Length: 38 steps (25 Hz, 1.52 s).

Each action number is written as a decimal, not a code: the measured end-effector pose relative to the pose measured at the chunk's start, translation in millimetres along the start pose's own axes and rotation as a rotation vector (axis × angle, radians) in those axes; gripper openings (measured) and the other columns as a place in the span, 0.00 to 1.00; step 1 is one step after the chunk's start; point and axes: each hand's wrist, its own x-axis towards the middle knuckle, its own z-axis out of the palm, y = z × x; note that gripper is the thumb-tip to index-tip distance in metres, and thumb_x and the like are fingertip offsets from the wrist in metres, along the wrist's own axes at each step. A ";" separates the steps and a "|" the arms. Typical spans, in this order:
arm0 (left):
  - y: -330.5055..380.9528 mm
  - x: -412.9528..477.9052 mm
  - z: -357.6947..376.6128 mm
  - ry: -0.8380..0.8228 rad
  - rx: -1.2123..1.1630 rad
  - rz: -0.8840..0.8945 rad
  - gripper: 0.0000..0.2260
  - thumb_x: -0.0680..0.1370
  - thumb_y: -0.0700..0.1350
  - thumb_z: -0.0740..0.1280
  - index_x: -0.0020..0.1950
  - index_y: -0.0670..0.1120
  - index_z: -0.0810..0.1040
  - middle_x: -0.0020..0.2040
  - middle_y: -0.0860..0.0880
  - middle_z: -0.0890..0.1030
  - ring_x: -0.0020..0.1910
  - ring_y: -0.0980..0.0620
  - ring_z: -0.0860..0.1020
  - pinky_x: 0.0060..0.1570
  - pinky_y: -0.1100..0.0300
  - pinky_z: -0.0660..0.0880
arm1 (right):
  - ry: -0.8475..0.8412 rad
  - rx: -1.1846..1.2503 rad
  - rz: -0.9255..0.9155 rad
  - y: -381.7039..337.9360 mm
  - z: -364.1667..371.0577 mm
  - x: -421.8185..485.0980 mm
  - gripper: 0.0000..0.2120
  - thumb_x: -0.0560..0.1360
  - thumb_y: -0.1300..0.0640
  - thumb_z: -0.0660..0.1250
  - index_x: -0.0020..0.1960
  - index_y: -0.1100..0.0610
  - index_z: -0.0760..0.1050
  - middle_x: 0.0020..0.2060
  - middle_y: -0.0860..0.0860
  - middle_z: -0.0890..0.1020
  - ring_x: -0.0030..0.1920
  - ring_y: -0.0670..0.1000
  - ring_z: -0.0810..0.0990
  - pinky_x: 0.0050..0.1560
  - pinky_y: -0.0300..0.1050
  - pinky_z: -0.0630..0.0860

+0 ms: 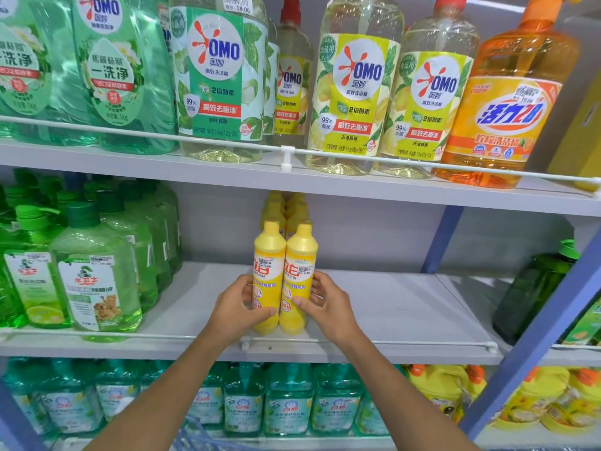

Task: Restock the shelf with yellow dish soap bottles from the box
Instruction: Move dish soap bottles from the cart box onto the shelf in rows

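Two yellow dish soap bottles stand upright side by side at the front of the middle shelf (406,307). My left hand (237,307) grips the left bottle (268,271) around its lower half. My right hand (328,302) grips the right bottle (299,271) the same way. Behind them more yellow bottles (286,206) stand in two rows running to the back of the shelf. The box is out of view.
Green soap bottles (94,271) fill the middle shelf's left part. A dark green bottle (533,291) stands at its right end. A white rail (390,343) runs along the shelf's front edge. Large OMO bottles (354,83) line the shelf above; teal bottles (286,402) the one below.
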 end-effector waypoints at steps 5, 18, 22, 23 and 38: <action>3.5 3.5 5.9 0.040 0.020 -0.010 0.26 0.64 0.47 0.83 0.57 0.50 0.76 0.48 0.57 0.83 0.44 0.62 0.81 0.41 0.68 0.78 | -0.005 0.005 -0.001 5.1 5.5 -4.1 0.30 0.72 0.55 0.79 0.70 0.50 0.71 0.61 0.40 0.80 0.60 0.34 0.78 0.58 0.29 0.75; -8.2 7.9 5.1 0.041 0.042 -0.043 0.21 0.67 0.44 0.82 0.56 0.48 0.77 0.48 0.52 0.83 0.46 0.54 0.83 0.44 0.61 0.80 | 0.084 -0.221 0.039 27.6 22.8 -2.7 0.30 0.67 0.43 0.80 0.64 0.49 0.73 0.56 0.43 0.83 0.54 0.43 0.82 0.56 0.46 0.82; -6.1 9.6 15.2 0.114 0.053 -0.075 0.22 0.67 0.45 0.81 0.56 0.47 0.76 0.48 0.52 0.82 0.45 0.54 0.82 0.45 0.59 0.80 | 0.087 -0.258 0.069 29.4 25.6 0.6 0.33 0.68 0.43 0.80 0.67 0.51 0.72 0.57 0.45 0.83 0.54 0.44 0.82 0.56 0.44 0.82; -7.4 10.8 17.0 0.128 0.059 -0.085 0.22 0.67 0.46 0.81 0.56 0.47 0.76 0.48 0.51 0.82 0.45 0.54 0.82 0.45 0.58 0.81 | 0.101 -0.265 0.080 29.9 26.7 -0.8 0.33 0.68 0.43 0.80 0.67 0.52 0.72 0.57 0.46 0.83 0.53 0.45 0.82 0.54 0.43 0.82; -12.5 29.9 32.5 0.249 0.150 -0.105 0.24 0.65 0.52 0.82 0.54 0.49 0.74 0.48 0.51 0.83 0.44 0.52 0.82 0.47 0.51 0.82 | 0.188 -0.232 0.131 36.3 37.2 26.2 0.28 0.70 0.47 0.80 0.65 0.53 0.74 0.57 0.48 0.84 0.53 0.48 0.83 0.55 0.45 0.82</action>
